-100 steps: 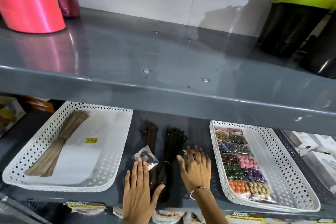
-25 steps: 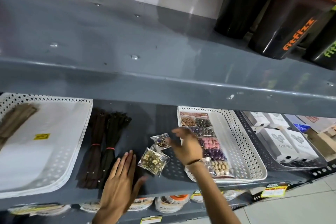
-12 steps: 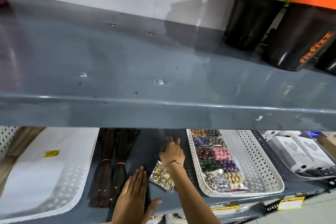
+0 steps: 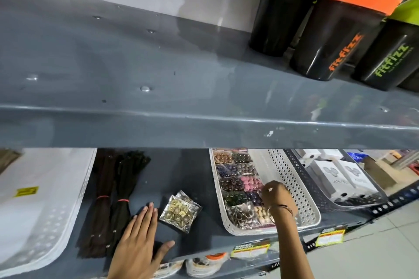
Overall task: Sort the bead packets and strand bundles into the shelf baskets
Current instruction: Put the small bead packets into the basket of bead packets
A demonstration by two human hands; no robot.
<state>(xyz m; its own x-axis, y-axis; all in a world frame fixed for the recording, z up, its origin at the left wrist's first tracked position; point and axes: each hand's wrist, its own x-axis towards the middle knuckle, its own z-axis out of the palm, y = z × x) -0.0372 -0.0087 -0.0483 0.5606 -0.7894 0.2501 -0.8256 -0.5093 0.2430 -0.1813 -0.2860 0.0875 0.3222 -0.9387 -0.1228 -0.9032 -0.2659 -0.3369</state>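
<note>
The left white basket [image 4: 56, 229] holds one tan strand bundle [image 4: 8, 158], mostly cut off by the frame edge. Two dark strand bundles [image 4: 113, 201] lie unsorted on the shelf [image 4: 176, 172]. The left hand [image 4: 138, 244] rests flat and spread beside them, holding nothing. A gold bead packet [image 4: 180, 214] waits loose beside it. The right basket [image 4: 292, 186] is well stocked with packets (probably most of that job is done). The right hand [image 4: 277, 195] hovers curled over it; whether it grips anything I cannot tell. Half a second ago it was reaching deep onto the shelf.
</note>
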